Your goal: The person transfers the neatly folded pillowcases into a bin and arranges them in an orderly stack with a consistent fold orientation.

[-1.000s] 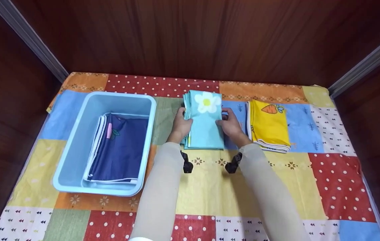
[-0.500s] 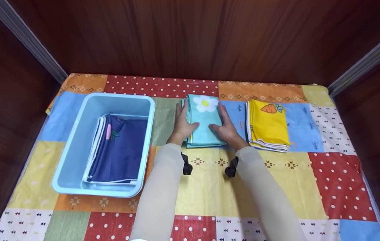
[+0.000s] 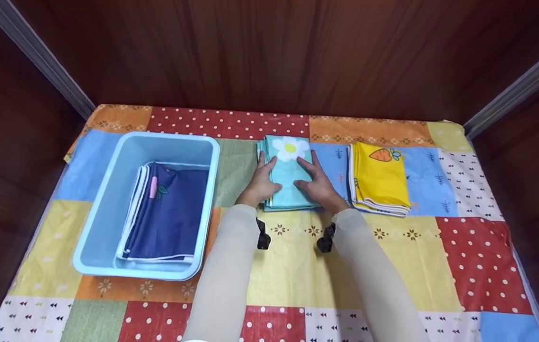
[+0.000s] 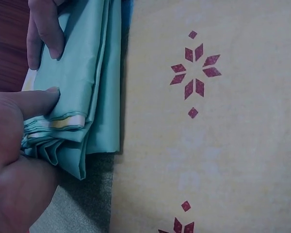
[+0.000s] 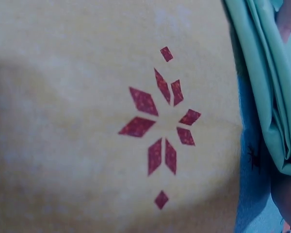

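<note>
A folded turquoise cloth (image 3: 289,178) with a white flower lies at the middle of the table, between my hands. My left hand (image 3: 259,186) rests on its left side, thumb and fingers spread over the top layer. From the right, my right hand (image 3: 320,187) touches it in the same way, fingers spread apart. Stacked layers of the turquoise cloth (image 4: 77,63) show at its near edge in the left wrist view, with fingertips (image 4: 55,51) pressing on top. In the right wrist view only a folded side edge (image 5: 266,82) and part of the right hand (image 5: 288,201) appear.
A light blue plastic bin (image 3: 146,274) stands on the left, holding a folded navy cloth (image 3: 176,213) with white trim. To the right lies a folded yellow cloth (image 3: 382,178) with a carrot print. Dark wooden panels (image 3: 269,57) enclose the patchwork-covered table.
My hands have gone from gripping the turquoise cloth's sides to lying spread on its top. The cloth's far edge has shifted slightly toward me. The bin and yellow cloth stay put.
</note>
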Demonstrator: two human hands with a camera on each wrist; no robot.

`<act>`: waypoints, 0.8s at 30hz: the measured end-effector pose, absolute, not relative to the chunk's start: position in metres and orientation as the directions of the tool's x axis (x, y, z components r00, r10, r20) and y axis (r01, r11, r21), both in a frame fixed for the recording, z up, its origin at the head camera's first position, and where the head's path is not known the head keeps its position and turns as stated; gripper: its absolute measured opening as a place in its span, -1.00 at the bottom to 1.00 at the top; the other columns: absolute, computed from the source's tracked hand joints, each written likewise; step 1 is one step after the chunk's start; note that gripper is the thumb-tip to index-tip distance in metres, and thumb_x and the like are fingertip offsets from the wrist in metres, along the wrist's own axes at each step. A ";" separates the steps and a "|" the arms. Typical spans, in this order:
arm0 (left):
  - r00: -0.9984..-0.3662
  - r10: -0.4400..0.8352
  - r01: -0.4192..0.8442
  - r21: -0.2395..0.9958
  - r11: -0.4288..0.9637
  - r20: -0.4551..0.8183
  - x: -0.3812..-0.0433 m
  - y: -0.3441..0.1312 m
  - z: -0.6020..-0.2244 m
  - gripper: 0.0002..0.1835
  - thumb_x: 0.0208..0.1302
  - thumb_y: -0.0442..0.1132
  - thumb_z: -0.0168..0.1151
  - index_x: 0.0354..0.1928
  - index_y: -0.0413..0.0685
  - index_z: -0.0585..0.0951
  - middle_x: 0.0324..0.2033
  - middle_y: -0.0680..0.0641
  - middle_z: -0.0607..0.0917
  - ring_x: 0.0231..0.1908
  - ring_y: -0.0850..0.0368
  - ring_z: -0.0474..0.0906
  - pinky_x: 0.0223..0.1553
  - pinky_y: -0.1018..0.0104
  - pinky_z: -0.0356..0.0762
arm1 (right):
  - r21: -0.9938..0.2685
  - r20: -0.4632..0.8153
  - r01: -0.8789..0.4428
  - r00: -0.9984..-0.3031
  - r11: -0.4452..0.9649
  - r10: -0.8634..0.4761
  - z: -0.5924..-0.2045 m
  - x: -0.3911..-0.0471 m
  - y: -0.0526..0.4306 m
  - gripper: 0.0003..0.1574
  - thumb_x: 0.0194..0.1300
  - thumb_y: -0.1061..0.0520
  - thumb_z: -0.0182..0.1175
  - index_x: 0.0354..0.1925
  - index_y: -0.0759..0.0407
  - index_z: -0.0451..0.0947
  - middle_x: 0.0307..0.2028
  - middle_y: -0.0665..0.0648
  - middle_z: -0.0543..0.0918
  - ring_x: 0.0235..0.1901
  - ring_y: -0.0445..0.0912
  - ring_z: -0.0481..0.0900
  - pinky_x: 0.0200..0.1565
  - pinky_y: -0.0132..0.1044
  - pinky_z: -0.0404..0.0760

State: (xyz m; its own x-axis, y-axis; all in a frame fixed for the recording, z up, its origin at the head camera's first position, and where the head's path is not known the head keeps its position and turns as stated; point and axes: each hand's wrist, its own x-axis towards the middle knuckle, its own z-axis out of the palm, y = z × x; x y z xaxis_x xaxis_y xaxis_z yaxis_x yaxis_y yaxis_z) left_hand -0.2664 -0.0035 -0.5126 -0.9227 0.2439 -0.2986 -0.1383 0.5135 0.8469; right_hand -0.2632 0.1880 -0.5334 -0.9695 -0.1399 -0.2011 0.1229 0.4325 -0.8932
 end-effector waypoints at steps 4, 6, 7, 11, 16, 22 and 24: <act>-0.918 0.249 -0.146 0.848 0.509 -0.308 -0.265 -0.005 -0.514 -0.10 0.37 -0.40 0.26 0.63 0.06 0.03 0.62 0.01 -0.39 0.59 0.04 -0.43 0.48 0.16 0.13 | -0.901 -0.212 0.137 -0.967 0.411 -0.143 -0.533 -0.263 0.187 -0.12 0.38 0.29 0.23 0.57 0.08 0.17 0.63 0.02 -0.41 0.59 -0.01 -0.45 0.54 -0.07 -0.27; -0.919 0.254 -0.139 0.850 0.507 -0.302 -0.265 -0.005 -0.515 -0.10 0.37 -0.41 0.26 0.63 0.04 0.03 0.62 0.01 -0.38 0.59 0.03 -0.41 0.47 0.17 0.16 | -0.907 -0.216 0.144 -0.966 0.396 -0.142 -0.533 -0.263 0.186 -0.11 0.36 0.31 0.23 0.56 0.09 0.17 0.63 0.01 -0.41 0.59 -0.01 -0.45 0.54 -0.08 -0.27; -0.919 0.256 -0.136 0.852 0.506 -0.299 -0.265 -0.004 -0.515 -0.11 0.38 -0.41 0.26 0.63 0.03 0.03 0.62 0.01 -0.38 0.59 0.03 -0.41 0.46 0.17 0.17 | -0.908 -0.214 0.143 -0.966 0.393 -0.143 -0.532 -0.263 0.186 -0.11 0.36 0.32 0.23 0.56 0.11 0.18 0.63 0.01 -0.41 0.59 -0.01 -0.45 0.54 -0.09 -0.27; -0.920 0.259 -0.135 0.858 0.495 -0.294 -0.265 -0.004 -0.516 -0.11 0.38 -0.43 0.24 0.62 0.01 0.03 0.62 0.03 -0.36 0.59 0.03 -0.38 0.43 0.19 0.24 | -0.912 -0.200 0.133 -0.970 0.388 -0.139 -0.530 -0.264 0.186 -0.13 0.34 0.36 0.24 0.54 0.16 0.20 0.63 0.05 -0.37 0.59 0.01 -0.42 0.54 -0.10 -0.23; -0.922 0.252 -0.141 0.861 0.489 -0.294 -0.264 -0.002 -0.514 -0.12 0.37 -0.47 0.23 0.62 -0.04 0.04 0.63 0.03 -0.34 0.59 0.03 -0.33 0.41 0.20 0.28 | -0.916 -0.190 0.120 -0.970 0.383 -0.150 -0.529 -0.265 0.187 -0.16 0.33 0.40 0.21 0.52 0.25 0.22 0.63 0.10 -0.35 0.59 0.04 -0.42 0.54 -0.10 -0.21; -0.922 0.258 -0.140 0.871 0.470 -0.287 -0.264 0.000 -0.507 -0.13 0.33 -0.54 0.20 0.60 -0.13 0.05 0.63 0.00 -0.33 0.59 0.00 -0.29 0.34 0.21 0.37 | -0.916 -0.196 0.126 -0.969 0.381 -0.151 -0.524 -0.266 0.189 -0.19 0.33 0.39 0.20 0.50 0.27 0.24 0.63 0.13 -0.33 0.59 0.05 -0.40 0.54 -0.11 -0.24; -0.922 0.254 -0.147 0.870 0.471 -0.293 -0.264 0.000 -0.504 -0.13 0.33 -0.53 0.20 0.60 -0.12 0.05 0.63 0.01 -0.33 0.59 0.00 -0.30 0.33 0.21 0.39 | -0.910 -0.202 0.130 -0.968 0.393 -0.150 -0.521 -0.266 0.189 -0.19 0.35 0.37 0.20 0.51 0.25 0.25 0.64 0.12 -0.32 0.59 0.05 -0.38 0.54 -0.11 -0.24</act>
State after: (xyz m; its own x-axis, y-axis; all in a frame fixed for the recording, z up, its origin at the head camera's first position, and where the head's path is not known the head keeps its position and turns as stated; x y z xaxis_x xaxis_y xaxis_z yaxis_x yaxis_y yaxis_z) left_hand -0.2639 -0.0003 -0.5039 -0.9215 0.2544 -0.2933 -0.1466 0.4713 0.8697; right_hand -0.2660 0.1886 -0.5211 -0.9678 -0.1499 -0.2025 0.1296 0.3932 -0.9103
